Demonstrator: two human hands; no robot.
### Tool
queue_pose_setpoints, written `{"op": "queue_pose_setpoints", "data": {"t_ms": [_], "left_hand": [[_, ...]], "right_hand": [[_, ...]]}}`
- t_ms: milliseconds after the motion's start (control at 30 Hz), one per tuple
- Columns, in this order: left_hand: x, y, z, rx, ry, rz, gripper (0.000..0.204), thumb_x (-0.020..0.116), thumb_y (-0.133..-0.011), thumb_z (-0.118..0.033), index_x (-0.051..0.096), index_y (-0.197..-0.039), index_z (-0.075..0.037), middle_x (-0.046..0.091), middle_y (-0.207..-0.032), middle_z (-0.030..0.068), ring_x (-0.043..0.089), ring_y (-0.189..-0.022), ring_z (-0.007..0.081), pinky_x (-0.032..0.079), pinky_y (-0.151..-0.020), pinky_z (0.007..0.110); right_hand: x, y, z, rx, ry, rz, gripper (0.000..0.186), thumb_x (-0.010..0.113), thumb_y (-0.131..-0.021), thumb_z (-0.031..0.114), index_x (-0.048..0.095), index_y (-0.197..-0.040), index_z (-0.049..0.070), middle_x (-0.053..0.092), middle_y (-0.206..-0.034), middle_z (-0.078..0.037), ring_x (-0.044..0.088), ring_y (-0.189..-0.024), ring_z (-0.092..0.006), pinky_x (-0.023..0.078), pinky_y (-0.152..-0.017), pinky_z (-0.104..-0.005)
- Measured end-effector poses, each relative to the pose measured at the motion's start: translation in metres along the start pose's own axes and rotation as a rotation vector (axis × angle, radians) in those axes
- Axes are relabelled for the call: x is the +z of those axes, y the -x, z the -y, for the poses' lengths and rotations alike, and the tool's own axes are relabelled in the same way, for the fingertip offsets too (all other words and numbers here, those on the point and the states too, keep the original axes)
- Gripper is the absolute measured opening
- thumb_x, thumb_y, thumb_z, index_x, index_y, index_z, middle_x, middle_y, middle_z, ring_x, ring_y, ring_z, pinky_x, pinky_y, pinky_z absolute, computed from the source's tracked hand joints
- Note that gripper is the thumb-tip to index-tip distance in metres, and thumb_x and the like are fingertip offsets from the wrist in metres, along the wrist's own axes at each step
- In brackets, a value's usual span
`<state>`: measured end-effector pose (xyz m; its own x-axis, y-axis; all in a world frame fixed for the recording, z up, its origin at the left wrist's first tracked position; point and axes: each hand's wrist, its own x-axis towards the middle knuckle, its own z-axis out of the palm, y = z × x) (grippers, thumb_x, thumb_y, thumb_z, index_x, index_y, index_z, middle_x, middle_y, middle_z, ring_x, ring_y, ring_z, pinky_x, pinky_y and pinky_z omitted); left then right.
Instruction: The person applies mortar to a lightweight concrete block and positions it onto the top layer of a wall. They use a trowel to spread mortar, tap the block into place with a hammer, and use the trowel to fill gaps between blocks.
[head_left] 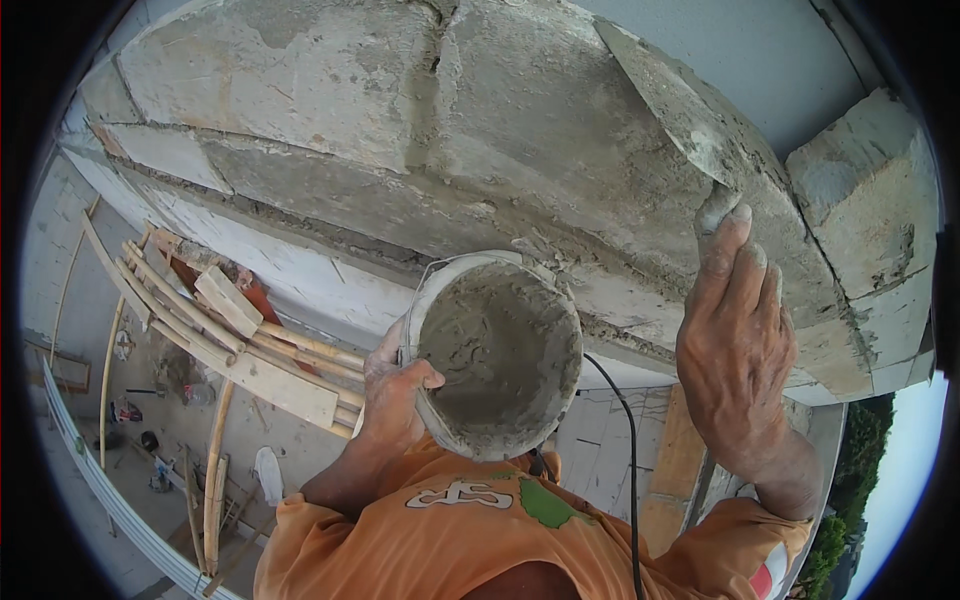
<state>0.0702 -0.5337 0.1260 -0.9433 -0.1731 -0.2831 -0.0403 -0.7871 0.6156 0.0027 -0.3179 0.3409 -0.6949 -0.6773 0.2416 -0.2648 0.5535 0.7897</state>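
My left hand (390, 400) is closed on the rim of a round bucket (433, 428) at chest height, thumb over its edge. Wet grey mortar (500, 350) lies inside, and a wire handle rises along its left side. My right hand (735, 340) grips the short handle of a trowel (665, 105), whose long, pointed metal blade lies along the upper right of a grey block wall (520, 90), tip to the upper left. The wall face is smeared with mortar and has rough joints between its blocks.
Bamboo poles and planks (280, 380) form scaffolding at left, above a lower floor (160, 420) with scattered items. A black cable (625, 440) hangs beside the bucket. A block column (855, 200) stands at upper right; trees (865, 460) and sky show beyond the edge at lower right.
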Motion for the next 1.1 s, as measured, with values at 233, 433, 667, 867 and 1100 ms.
{"op": "queue_pose_setpoints", "data": {"t_ms": [233, 433, 667, 867, 1100], "left_hand": [[-0.002, 0.019, 0.022, 0.083, 0.000, -0.074, 0.076, 0.050, -0.069, 0.017, 0.049, -0.144, 0.002, 0.064, -0.119, 0.0125, 0.062, -0.098, 0.0163, 0.051, -0.079, 0.027], [0.018, 0.034, 0.039, 0.209, -0.129, -0.129, 0.076, 0.049, -0.069, 0.014, 0.049, -0.144, 0.004, 0.064, -0.123, 0.0122, 0.061, -0.101, 0.0158, 0.051, -0.079, 0.026], [0.036, 0.055, 0.065, 0.353, -0.233, -0.194, 0.077, 0.048, -0.065, 0.014, 0.051, -0.142, 0.004, 0.064, -0.121, 0.0114, 0.062, -0.096, 0.0156, 0.051, -0.076, 0.024], [0.027, 0.073, 0.081, 0.401, -0.505, -0.202, 0.083, 0.056, -0.062, 0.002, 0.047, -0.145, 0.009, 0.047, -0.151, 0.0203, 0.042, -0.141, 0.0269, 0.033, -0.116, 0.037], [0.027, 0.089, 0.093, 0.537, -0.590, -0.215, 0.085, 0.060, -0.061, -0.002, 0.046, -0.144, 0.010, 0.042, -0.155, 0.0226, 0.035, -0.146, 0.0299, 0.026, -0.120, 0.041]], "right_hand": [[0.047, 0.102, 0.018, -0.075, -0.511, -0.178, 0.061, 0.064, -0.084, -0.007, 0.042, -0.141, -0.009, 0.058, -0.102, -0.023, 0.062, -0.084, -0.0347, 0.055, -0.065, -0.0478], [0.097, 0.095, 0.053, -0.315, -0.694, 0.175, 0.057, 0.068, -0.081, 0.004, 0.049, -0.131, -0.015, 0.059, -0.097, -0.019, 0.066, -0.088, -0.0297, 0.057, -0.065, -0.0391], [0.117, 0.104, 0.114, -0.602, -0.434, 0.216, 0.062, 0.077, -0.073, 0.010, 0.059, -0.127, -0.014, 0.064, -0.084, -0.015, 0.069, -0.075, -0.0216, 0.056, -0.056, -0.0319], [0.124, 0.102, 0.112, -0.692, -0.816, 0.290, 0.041, 0.070, -0.075, 0.003, 0.063, -0.109, -0.018, 0.065, -0.080, -0.025, 0.071, -0.074, -0.0306, 0.057, -0.056, -0.0382], [0.146, 0.070, 0.115, -0.904, -1.240, 0.758, 0.036, 0.063, -0.089, 0.021, 0.063, -0.104, -0.012, 0.065, -0.087, -0.025, 0.070, -0.081, -0.0387, 0.057, -0.072, -0.0441]]}}
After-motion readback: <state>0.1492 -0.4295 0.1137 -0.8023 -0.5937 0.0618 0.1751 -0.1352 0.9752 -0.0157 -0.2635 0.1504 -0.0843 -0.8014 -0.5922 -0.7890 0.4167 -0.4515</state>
